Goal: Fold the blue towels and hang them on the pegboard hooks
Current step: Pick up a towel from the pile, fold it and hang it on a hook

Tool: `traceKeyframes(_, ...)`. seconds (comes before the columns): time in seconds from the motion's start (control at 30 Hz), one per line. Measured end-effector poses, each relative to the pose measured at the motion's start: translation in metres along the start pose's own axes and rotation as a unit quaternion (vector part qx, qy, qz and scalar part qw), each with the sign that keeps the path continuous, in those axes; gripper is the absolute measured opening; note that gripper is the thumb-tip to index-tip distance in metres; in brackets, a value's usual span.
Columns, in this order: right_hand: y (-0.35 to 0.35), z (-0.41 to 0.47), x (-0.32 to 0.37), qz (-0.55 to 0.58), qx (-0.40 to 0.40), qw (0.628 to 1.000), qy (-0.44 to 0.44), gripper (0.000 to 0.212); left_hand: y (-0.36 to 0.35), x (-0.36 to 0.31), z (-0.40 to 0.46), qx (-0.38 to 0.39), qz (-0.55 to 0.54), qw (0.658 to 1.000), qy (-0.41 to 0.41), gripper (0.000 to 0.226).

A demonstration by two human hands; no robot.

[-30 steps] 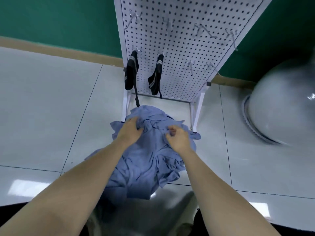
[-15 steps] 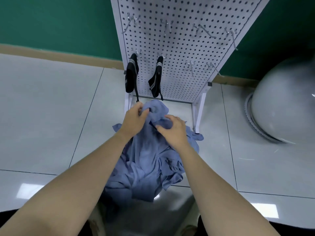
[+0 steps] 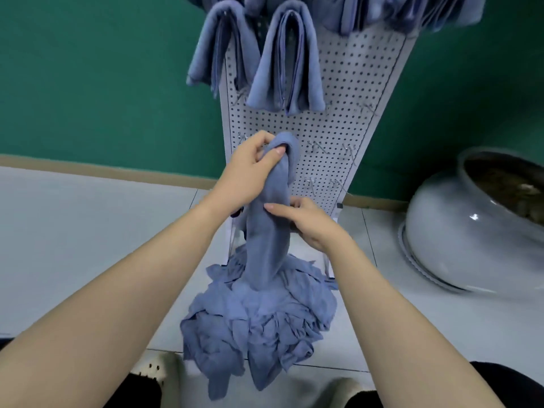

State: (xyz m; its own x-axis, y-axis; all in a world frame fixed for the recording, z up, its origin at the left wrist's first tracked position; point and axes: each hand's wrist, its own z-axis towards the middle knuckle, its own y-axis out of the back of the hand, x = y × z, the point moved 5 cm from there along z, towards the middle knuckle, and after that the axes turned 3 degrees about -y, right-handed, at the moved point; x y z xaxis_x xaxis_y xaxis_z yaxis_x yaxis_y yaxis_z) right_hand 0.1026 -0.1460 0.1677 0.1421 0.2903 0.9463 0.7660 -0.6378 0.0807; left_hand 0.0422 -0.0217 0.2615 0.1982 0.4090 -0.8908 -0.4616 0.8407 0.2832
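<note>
We see one blue towel [image 3: 266, 231] pulled up from the towel pile [image 3: 259, 316] on the floor [image 3: 88, 231], in front of the pegboard [image 3: 338, 136]. Left hand [image 3: 250, 172] grips its top end, fingers curled round it. Right hand [image 3: 306, 223] pinches it lower down. Folded towels [image 3: 282, 63] hang on the upper hooks. Grey pot [image 3: 471, 231] sits at right.

Take the pegboard [image 3: 338, 136] as your landmark: the towel pile [image 3: 259, 313] lies on the floor [image 3: 88, 231] in front of its base. Two folded towels [image 3: 287, 60] hang on its upper hooks. The large pot [image 3: 477, 228] sits to its right. One lifted towel [image 3: 269, 231] rises from the pile before it.
</note>
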Motion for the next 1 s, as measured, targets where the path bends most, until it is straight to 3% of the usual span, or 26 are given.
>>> traceKeyframes(0.13, 0.003, -0.028, 0.058, -0.01, -0.015, 0.996, 0.089, 0.023, 0.027, -0.042, 0.001, -0.045, -0.07, 0.997, -0.004, 0.009)
traceKeyframes(0.2, 0.004, -0.042, 0.083, -0.021, -0.036, 0.991, 0.13, 0.025, 0.032, -0.056, -0.002, -0.008, -0.111, 0.994, -0.002, 0.01)
traceKeyframes(0.33, 0.009, -0.062, 0.11, 0.02, -0.085, 0.982, 0.169, 0.028, 0.028, -0.068, -0.022, 0.119, -0.113, 0.986, 0.002, 0.065)
traceKeyframes(0.47, 0.006, -0.072, 0.116, 0.059, -0.09, 0.975, 0.194, 0.074, 0.023, -0.059, -0.045, 0.114, -0.122, 0.985, 0.037, 0.054)
traceKeyframes(0.57, 0.007, -0.078, 0.109, 0.083, -0.123, 0.971, 0.186, 0.055, 0.021, -0.045, -0.061, 0.061, -0.087, 0.993, 0.045, 0.046)
traceKeyframes(0.67, 0.011, -0.078, 0.099, 0.107, -0.15, 0.968, 0.172, 0.05, 0.021, -0.03, -0.073, 0.006, -0.07, 0.995, 0.066, 0.034)
traceKeyframes(0.77, 0.012, -0.073, 0.093, 0.142, -0.175, 0.963, 0.149, 0.055, 0.012, -0.016, -0.077, 0.056, -0.065, 0.992, 0.089, 0.026)
traceKeyframes(0.87, 0.009, -0.068, 0.089, 0.18, -0.175, 0.959, 0.136, 0.034, -0.002, -0.004, -0.08, 0.119, -0.063, 0.982, 0.135, 0.037)
traceKeyframes(1.0, 0.005, -0.063, 0.085, 0.192, -0.159, 0.963, 0.106, 0.033, -0.015, 0.005, -0.078, 0.125, -0.039, 0.979, 0.154, 0.035)
